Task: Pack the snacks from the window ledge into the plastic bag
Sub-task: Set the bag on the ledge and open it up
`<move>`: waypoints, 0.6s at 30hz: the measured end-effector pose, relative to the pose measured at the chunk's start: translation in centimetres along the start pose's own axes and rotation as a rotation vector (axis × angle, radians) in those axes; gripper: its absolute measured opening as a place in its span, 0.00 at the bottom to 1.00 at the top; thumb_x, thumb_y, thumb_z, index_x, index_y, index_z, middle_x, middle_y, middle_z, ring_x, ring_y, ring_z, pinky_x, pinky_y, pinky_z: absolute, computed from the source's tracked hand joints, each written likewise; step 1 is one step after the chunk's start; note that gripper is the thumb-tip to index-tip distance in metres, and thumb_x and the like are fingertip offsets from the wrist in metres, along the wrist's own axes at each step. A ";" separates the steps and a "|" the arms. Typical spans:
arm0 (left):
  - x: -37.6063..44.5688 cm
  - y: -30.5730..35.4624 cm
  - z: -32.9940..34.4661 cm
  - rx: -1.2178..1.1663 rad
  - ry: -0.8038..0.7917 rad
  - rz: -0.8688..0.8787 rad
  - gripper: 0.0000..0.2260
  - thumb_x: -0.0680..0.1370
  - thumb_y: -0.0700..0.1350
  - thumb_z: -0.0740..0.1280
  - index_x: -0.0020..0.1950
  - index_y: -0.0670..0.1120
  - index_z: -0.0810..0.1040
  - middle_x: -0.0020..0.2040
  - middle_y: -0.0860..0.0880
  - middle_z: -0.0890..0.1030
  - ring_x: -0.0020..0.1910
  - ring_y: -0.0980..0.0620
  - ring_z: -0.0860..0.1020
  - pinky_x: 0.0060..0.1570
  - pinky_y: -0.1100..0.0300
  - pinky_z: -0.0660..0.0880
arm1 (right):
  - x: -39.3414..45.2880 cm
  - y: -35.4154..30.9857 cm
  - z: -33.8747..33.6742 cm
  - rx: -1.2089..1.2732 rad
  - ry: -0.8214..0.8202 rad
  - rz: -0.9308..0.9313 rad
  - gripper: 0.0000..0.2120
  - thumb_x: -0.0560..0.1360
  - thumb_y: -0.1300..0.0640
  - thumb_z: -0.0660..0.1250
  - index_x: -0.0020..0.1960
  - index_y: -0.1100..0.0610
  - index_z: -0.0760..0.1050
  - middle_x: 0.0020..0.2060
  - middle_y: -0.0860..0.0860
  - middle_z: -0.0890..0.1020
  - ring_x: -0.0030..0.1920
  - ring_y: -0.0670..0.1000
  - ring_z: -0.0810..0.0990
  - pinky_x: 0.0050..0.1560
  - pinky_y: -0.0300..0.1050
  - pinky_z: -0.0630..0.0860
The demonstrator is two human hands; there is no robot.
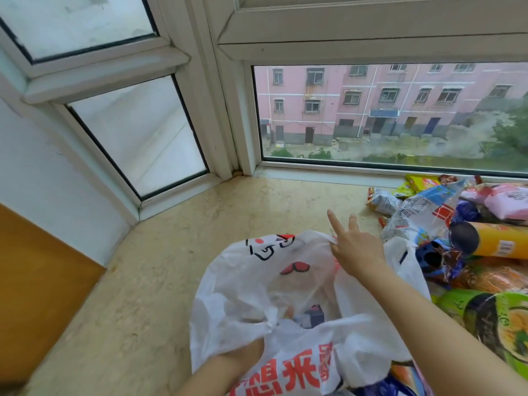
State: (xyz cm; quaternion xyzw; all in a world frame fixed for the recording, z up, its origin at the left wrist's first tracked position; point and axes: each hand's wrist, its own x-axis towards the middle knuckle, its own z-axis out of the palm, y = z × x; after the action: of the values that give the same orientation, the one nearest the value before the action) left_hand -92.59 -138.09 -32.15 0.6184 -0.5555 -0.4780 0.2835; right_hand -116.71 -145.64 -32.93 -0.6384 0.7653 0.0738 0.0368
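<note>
We're early on, approx.: left hand (243, 354) grips the plastic bag (257, 287) rim nearest us, w/ only a few items visible inside; right hand (353, 247) pinches the far rim, two fingers straight. Right of the bag, most snacks (463, 232) lie on the window ledge (200, 224), unpacked.

The left hand (243, 352) has its fingers buried behind the plastic bag (257, 281); a dark packet (313, 315) inside, perhaps a carton, shows blurred.
</note>
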 end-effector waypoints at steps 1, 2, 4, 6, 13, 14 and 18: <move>-0.5 -0.5 -0.5 0.072 -0.001 0.033 0.08 0.78 0.48 0.65 0.52 0.62 0.76 0.54 0.57 0.79 0.56 0.56 0.75 0.61 0.57 0.71 | -0.1 0.0 0.2 0.014 -0.015 0.012 0.32 0.80 0.44 0.50 0.76 0.45 0.34 0.76 0.62 0.53 0.51 0.61 0.80 0.43 0.50 0.74; -0.6 -1.1 -0.9 0.225 -0.067 0.074 0.07 0.78 0.47 0.65 0.53 0.58 0.77 0.53 0.57 0.80 0.54 0.57 0.76 0.58 0.58 0.72 | -0.4 -0.2 0.5 0.051 -0.036 0.027 0.33 0.80 0.44 0.51 0.77 0.45 0.34 0.76 0.61 0.53 0.52 0.62 0.80 0.46 0.51 0.76; -0.6 -1.7 -1.0 0.700 -0.359 0.184 0.07 0.78 0.44 0.61 0.49 0.49 0.78 0.48 0.50 0.81 0.50 0.51 0.79 0.50 0.58 0.75 | -1.3 -1.0 1.0 0.193 -0.068 0.058 0.35 0.79 0.45 0.53 0.77 0.45 0.35 0.77 0.60 0.52 0.60 0.62 0.76 0.55 0.57 0.75; 0.8 -1.8 -1.2 0.894 -0.372 0.546 0.05 0.77 0.45 0.61 0.46 0.49 0.77 0.46 0.49 0.81 0.47 0.50 0.79 0.44 0.59 0.73 | -2.4 -2.0 0.8 0.339 -0.045 0.054 0.38 0.76 0.46 0.57 0.77 0.45 0.36 0.77 0.56 0.50 0.72 0.60 0.63 0.67 0.64 0.63; 7.2 -1.4 -2.6 1.218 -0.267 0.373 0.43 0.63 0.72 0.52 0.75 0.67 0.41 0.78 0.55 0.37 0.77 0.43 0.38 0.66 0.28 0.46 | -4.7 -0.2 4.0 0.184 -0.100 -0.184 0.30 0.80 0.39 0.52 0.76 0.40 0.41 0.71 0.49 0.68 0.58 0.57 0.78 0.49 0.49 0.73; 8.0 -1.5 -2.9 1.263 -0.310 0.275 0.45 0.63 0.74 0.58 0.74 0.68 0.38 0.78 0.55 0.36 0.77 0.42 0.39 0.67 0.29 0.47 | -4.6 0.3 4.4 0.182 -0.125 -0.163 0.30 0.80 0.41 0.52 0.76 0.40 0.41 0.69 0.49 0.70 0.57 0.57 0.78 0.49 0.49 0.73; 9.1 -1.8 -2.9 1.369 -0.351 0.176 0.50 0.63 0.73 0.67 0.74 0.68 0.37 0.79 0.53 0.39 0.77 0.40 0.42 0.67 0.29 0.47 | -4.6 0.6 4.5 0.235 -0.097 -0.108 0.32 0.80 0.48 0.55 0.77 0.43 0.41 0.64 0.52 0.75 0.56 0.58 0.78 0.46 0.48 0.72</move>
State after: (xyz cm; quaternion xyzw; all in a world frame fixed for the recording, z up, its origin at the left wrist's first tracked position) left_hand -89.91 -146.94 -35.15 0.5244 -0.8164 -0.0896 -0.2245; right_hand -116.67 -140.34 -36.60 -0.6655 0.7306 0.0120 0.1522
